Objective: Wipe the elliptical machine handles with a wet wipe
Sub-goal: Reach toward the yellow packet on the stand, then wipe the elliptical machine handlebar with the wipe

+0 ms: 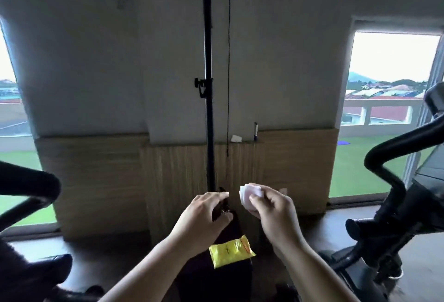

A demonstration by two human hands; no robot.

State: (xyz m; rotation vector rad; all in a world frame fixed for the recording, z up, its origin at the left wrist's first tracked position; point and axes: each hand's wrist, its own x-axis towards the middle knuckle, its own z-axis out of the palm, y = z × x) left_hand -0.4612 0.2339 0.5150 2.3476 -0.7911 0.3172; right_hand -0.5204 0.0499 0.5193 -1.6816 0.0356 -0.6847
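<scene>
Nearest to us, a yellow pack [230, 254] of wipes lay on a dark seat [223, 275] below our arms. It looked shut, so we judged we were done with it for now.

Just above it were our two hands. Our right hand [271, 208] held a folded wet wipe [249, 194], white with a bit of pink. Our thumb and fingers [255, 197] pinched it near the bottom, and the top stuck out. Our left hand [206, 215] held nothing. Its fingers were curled a little and spread, with the tips close to a dark lump at the foot of a black pole [208, 109]. We could not tell if they touched it.

We thought the step was to get the wipe ready. It was still folded small. To do it well, we would need the free hand to pull one edge and open it flat. A flat wipe can wrap round a bar and clean more at once.

The handles were off to the sides, well apart from the wipe. A bent black handle [394, 155] rose on our right. Another black handle [28, 181] showed on our left. The right one looked nearer to the wipe, so it seemed a good place to start.

Far back stood a wall with wood panels [295, 169] and bright windows [386, 78].
</scene>
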